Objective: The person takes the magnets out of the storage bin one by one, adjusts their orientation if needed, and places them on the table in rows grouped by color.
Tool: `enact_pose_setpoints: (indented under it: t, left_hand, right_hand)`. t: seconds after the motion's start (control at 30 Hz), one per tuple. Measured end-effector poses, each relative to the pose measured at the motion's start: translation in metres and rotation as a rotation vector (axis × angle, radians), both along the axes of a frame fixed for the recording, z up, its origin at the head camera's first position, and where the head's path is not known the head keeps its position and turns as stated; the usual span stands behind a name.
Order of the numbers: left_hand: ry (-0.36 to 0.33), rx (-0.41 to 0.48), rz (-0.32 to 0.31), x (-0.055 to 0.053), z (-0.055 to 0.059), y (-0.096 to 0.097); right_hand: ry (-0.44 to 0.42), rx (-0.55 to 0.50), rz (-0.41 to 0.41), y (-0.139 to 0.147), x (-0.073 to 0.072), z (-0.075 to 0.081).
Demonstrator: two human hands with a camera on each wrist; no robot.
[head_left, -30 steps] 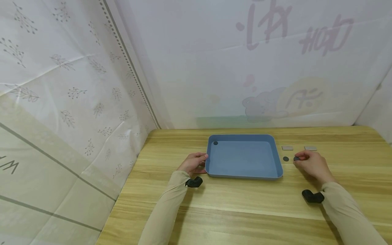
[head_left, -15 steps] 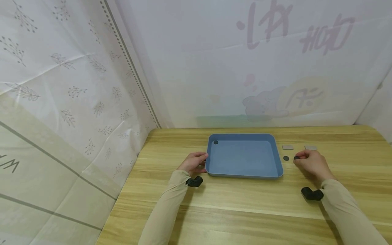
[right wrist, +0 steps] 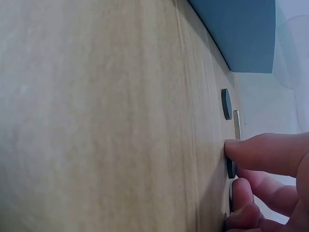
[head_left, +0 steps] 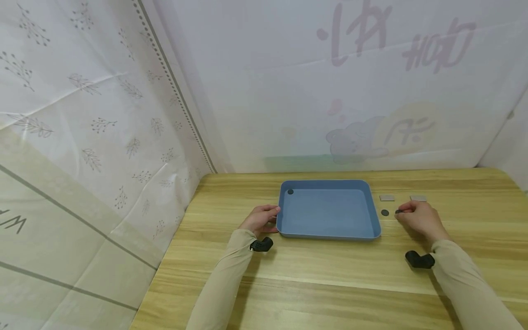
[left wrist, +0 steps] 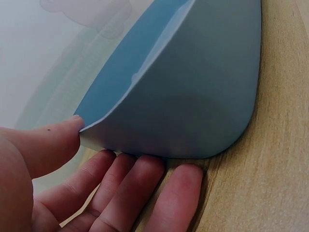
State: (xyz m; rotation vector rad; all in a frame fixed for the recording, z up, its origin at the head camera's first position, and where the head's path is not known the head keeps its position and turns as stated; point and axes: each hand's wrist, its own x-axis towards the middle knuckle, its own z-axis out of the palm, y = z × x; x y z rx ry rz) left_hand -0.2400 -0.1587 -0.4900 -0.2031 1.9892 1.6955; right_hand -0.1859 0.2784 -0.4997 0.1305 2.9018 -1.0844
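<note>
A blue rectangular tray [head_left: 330,213] lies on the wooden table. My left hand [head_left: 261,219] holds its left side: in the left wrist view the thumb reaches the rim, and the fingertips [left wrist: 150,166] touch low on the outer wall. To the right of the tray, my right hand [head_left: 422,220] pinches a small dark round disc [right wrist: 231,168] between thumb and fingers, close to the tabletop. Another dark disc [head_left: 385,212] lies flat between that hand and the tray. A third disc [head_left: 290,192] sits inside the tray, in its far left corner.
Two thin grey-beige rectangular pieces [head_left: 387,198] lie behind the discs, the right one just beyond my right hand. A printed cloth [head_left: 330,114] hangs along the table's far edge, and another [head_left: 103,137] on the left. Black devices [head_left: 420,260] are strapped to both wrists.
My right wrist has shifted very slightly forward, its fingers staying on the disc. The left hand and the tray stay in place.
</note>
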Motion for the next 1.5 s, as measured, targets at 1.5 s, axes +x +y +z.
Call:
enact_pose_setpoints:
  t: [1.5]
  left_hand:
    - [0.007,-0.014,-0.005,0.0031,0.0037,0.0006]
  right_hand:
    - [-0.009,-0.018,-0.003,-0.0004,0.0019,0.0012]
